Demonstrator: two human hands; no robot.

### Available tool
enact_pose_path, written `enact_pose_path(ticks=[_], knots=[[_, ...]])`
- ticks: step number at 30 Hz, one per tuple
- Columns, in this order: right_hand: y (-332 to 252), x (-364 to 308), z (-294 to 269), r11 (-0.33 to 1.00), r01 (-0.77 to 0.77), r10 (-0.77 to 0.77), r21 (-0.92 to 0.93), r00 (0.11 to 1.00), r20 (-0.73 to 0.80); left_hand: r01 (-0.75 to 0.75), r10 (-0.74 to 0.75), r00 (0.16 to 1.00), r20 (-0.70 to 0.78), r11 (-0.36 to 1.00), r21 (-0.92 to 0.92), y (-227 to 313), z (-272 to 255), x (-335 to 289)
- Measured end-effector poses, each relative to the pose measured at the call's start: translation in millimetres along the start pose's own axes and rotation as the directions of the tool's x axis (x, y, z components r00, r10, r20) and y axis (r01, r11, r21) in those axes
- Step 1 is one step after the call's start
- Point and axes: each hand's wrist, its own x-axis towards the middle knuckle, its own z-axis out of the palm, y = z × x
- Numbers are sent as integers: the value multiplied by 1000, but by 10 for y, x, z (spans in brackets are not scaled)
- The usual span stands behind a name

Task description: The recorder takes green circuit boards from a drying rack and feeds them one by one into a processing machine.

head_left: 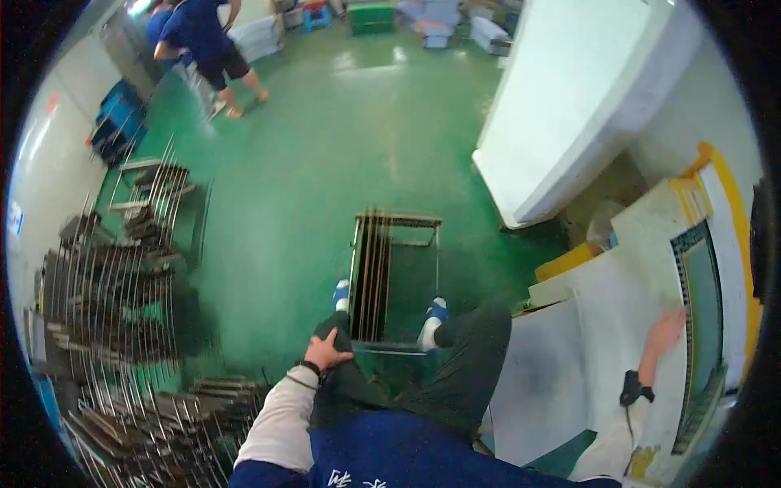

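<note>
Now your right hand (665, 329) lies spread flat on the white sheet (606, 325) on the bench at 3 o'clock; your left hand (327, 351) rests loosely curled on your knee. Likely mid-pickup: next, pinch a sheet edge, carry toward the metal rack (392, 276) at 12 o'clock.

Person in blue (199, 37) far beyond the wire rack (394, 276) — head cut off by the rim; bins behind — too blurred to tell

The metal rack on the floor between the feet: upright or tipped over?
Upright. The metal rack stands on the green floor, its thin bars vertical along one side, the rest open. The left hand rests on the knee beside it.
</note>
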Motion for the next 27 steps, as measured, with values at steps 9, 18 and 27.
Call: enact_pose_path(ticks=[9, 18, 27], knots=[[-3360, -1114, -94, 398, -219, -572, 891, 699, 428, 71, -70, 997, 34, 996, -51, 155, -167, 169], [-5751, -2519, -851, 454, -437, -801, 776, 182, 571, 75, -84, 995, -57, 988, -135, 133, -251, 361], [-6570, -3269, -1037, 635, -362, -758, 682, -125, 640, 134, -144, 988, -63, 981, -143, 161, -357, 470]])
